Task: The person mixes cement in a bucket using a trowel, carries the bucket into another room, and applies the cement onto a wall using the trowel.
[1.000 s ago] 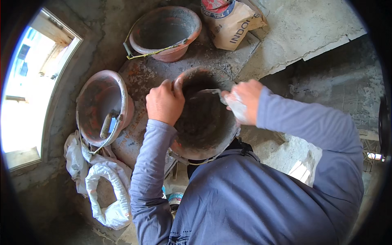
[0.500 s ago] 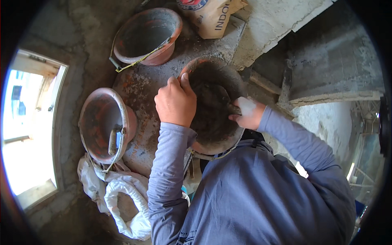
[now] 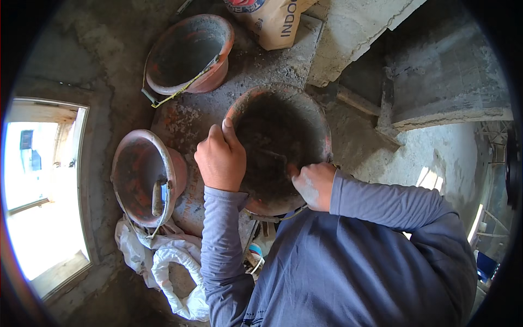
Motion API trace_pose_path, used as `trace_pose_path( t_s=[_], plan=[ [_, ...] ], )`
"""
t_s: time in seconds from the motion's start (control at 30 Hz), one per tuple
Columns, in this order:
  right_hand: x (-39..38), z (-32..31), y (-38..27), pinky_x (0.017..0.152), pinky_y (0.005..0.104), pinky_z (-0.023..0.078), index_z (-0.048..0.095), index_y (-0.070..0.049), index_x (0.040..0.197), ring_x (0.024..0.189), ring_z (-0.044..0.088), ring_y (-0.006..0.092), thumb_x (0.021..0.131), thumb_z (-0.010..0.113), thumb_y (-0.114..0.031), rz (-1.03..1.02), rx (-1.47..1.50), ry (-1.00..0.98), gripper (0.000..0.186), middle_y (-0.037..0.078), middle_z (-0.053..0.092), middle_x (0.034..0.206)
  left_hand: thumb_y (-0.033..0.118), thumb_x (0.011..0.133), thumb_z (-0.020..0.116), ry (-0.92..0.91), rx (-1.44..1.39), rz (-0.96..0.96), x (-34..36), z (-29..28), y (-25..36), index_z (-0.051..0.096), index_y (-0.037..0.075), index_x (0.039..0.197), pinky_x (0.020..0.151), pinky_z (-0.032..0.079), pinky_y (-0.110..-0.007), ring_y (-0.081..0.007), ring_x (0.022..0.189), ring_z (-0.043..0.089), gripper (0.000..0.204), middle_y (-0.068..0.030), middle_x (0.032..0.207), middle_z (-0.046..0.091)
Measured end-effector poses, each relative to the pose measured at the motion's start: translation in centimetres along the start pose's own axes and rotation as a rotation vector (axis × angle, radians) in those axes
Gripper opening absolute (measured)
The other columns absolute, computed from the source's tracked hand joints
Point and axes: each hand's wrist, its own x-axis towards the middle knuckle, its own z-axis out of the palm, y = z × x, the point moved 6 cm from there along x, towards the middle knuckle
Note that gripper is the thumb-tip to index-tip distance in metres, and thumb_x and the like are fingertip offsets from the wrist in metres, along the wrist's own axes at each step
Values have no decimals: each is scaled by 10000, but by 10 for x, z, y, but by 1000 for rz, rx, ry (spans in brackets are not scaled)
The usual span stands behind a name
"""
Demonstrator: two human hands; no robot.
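My left hand [image 3: 220,156] is closed over the left rim of a worn orange bucket [image 3: 321,133] that has dark, wet-looking mix inside. My right hand [image 3: 311,186], smeared with pale cement, is closed on the handle of a trowel [image 3: 275,155] low inside the same bucket; the blade is mostly lost in the dark mix. Left of my left hand, a second orange bucket [image 3: 133,163] holds another tool [image 3: 157,199] with a rounded handle. A third bucket [image 3: 188,52], grey with residue and with a yellow cord at its handle, stands farther back.
A crusted board [image 3: 177,125] lies under the buckets, with a paper sack [image 3: 264,24] at the back. White woven sacks [image 3: 180,294] are bunched at lower left beside a bright window opening [image 3: 43,212]. Rough concrete edges [image 3: 348,43] and a wooden piece [image 3: 359,101] are at right.
The view has shifted. My left hand keeps hold of the rim, while my right hand with the trowel has moved lower and nearer, deeper into the bucket.
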Motion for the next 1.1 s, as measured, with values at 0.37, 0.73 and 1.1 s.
trace_pose_path(
  t_s=[0.37,0.73,1.1],
  plan=[
    [-53,-65,14,525,409,544,593,55,1306,631,712,278,925,523,-155,-73,-285,105,441,120,695,682,293,1050,531,-47,-7,-138,-7,-5,-19,591,12,743,546,434,-535,-485,646,602,421,-252,667,605],
    [54,-75,57,635,450,583,713,-126,850,729,728,331,726,754,-282,-133,-233,81,204,143,712,781,276,1045,547,-41,5,-115,-2,1,-20,584,16,735,530,432,-529,-480,625,597,406,-251,646,589],
    [38,-49,68,608,460,580,635,26,1131,731,728,341,946,493,-133,36,-334,226,282,179,718,786,277,1030,571,-57,-1,-106,-1,-1,2,561,19,712,539,442,-534,-479,631,604,409,-253,654,600]
  ],
)
